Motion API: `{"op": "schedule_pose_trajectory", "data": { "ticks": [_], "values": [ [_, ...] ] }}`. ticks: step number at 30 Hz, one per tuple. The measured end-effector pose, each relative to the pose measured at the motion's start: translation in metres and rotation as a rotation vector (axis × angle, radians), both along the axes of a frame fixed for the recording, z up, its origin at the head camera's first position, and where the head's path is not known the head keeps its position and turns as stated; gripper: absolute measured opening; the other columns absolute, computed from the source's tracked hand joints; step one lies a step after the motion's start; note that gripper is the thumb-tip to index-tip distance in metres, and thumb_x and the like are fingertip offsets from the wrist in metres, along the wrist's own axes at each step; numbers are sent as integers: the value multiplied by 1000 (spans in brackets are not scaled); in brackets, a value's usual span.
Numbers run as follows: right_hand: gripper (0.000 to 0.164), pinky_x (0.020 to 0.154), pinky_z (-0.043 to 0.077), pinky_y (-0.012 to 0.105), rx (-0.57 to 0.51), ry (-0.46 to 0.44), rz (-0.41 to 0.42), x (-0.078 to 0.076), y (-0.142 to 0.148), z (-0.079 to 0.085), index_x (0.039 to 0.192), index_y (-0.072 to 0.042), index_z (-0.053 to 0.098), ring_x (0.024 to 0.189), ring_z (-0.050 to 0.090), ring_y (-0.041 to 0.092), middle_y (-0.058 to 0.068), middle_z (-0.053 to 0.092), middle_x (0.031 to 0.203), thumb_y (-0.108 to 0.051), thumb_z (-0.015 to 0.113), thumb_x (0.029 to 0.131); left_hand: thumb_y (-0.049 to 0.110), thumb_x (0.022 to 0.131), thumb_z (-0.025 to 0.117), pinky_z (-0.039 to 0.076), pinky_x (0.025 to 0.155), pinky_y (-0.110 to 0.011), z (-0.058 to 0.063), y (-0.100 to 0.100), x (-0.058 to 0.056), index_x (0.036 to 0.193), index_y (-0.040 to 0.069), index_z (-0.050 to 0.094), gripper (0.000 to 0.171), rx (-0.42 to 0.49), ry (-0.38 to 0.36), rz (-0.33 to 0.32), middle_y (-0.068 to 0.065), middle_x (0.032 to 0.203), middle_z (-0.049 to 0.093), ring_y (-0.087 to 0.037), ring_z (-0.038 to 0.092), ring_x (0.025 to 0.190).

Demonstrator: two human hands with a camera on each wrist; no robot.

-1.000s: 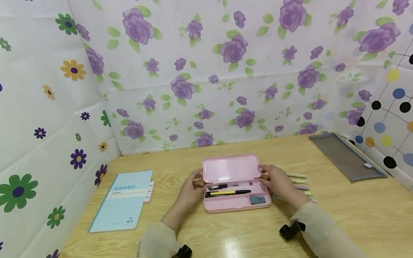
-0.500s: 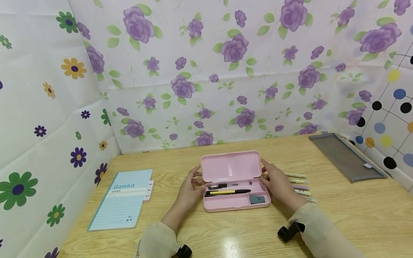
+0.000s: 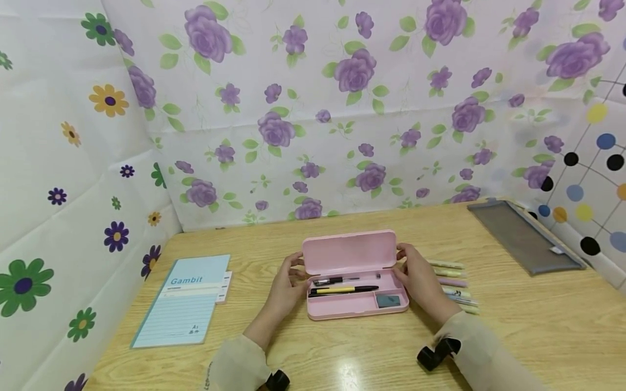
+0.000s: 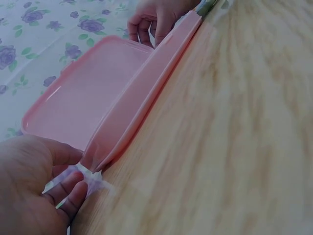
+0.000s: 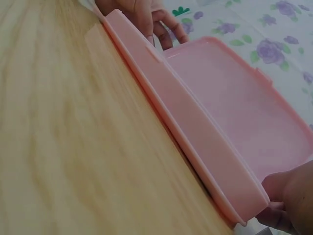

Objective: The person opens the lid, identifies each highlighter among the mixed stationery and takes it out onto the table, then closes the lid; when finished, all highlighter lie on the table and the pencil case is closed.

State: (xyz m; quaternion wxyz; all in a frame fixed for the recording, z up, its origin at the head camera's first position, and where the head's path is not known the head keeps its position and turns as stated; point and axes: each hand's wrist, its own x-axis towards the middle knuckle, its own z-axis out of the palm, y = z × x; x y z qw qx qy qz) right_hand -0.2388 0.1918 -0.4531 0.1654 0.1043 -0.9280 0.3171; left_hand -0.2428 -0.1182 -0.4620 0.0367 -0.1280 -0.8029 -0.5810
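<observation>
A pink pencil case (image 3: 337, 310) lies on the table with its lid (image 3: 349, 253) raised at the back. In it are a black-capped clear pen (image 3: 335, 281), a yellow and black pen (image 3: 344, 290) and a grey-blue eraser (image 3: 388, 301) in the small right compartment. My left hand (image 3: 288, 285) holds the case's left end, its thumb at the end wall (image 4: 66, 152) and its other fingers bent beside the lid. At the opposite end, my right hand (image 3: 419, 281) holds the case with its thumb near the hinge corner and its fingertips by the lid's right edge.
A light blue notebook (image 3: 183, 304) lies at the left, with white tabbed paper (image 3: 224, 287) jutting from under it. Several pastel pens (image 3: 455, 283) lie right of my right hand. A grey mesh pouch (image 3: 525, 238) is at the back right. Flowered cloth (image 3: 293, 108) hangs behind the table.
The lid has tilted slightly and its shine has faded from the inside. My right fingertips have moved up along the lid's edge. The pens and eraser in the case stay put.
</observation>
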Motion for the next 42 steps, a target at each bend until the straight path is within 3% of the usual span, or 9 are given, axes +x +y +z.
{"op": "schedule_pose_trajectory", "data": {
  "ticks": [11,19,25,31,36,42],
  "values": [
    [35,58,45,22,-28,53,-8,2,0,-2,109,0,49,68,53,12,12,56,93,1,70,82,-5,84,66,48,75,-19,1,1,1,120,7,53,40,-16,22,0,-16,120,59,-29,59,100],
    [48,61,48,26,27,118,61,0,4,2,115,1,49,73,55,17,11,55,89,-3,78,77,-2,83,69,47,71,-19,0,-2,2,113,5,57,32,-2,44,-3,-17,110,63,-31,60,96],
    [48,64,48,29,95,88,147,5,13,22,115,-3,53,83,56,19,10,60,101,-15,81,77,-3,84,69,46,72,-18,0,1,2,112,6,58,31,-17,21,12,-16,106,64,-29,60,97],
    [50,66,49,27,68,-9,240,10,19,38,121,-3,54,90,55,19,9,60,105,-25,77,82,-9,84,65,47,70,-19,3,4,2,108,2,59,27,-35,10,38,-21,101,64,-36,60,97],
    [46,76,52,39,48,-44,262,10,19,46,122,-4,54,95,55,18,11,61,109,-34,68,90,-6,83,67,48,73,-20,5,2,2,102,8,63,24,-31,22,28,-13,100,66,-26,61,94],
    [39,71,50,30,43,-92,262,8,17,51,119,-9,56,90,55,15,10,63,107,-38,62,93,2,84,71,49,78,-25,2,0,2,104,12,65,23,-34,14,7,-9,107,65,-20,59,96]
  ]
}}
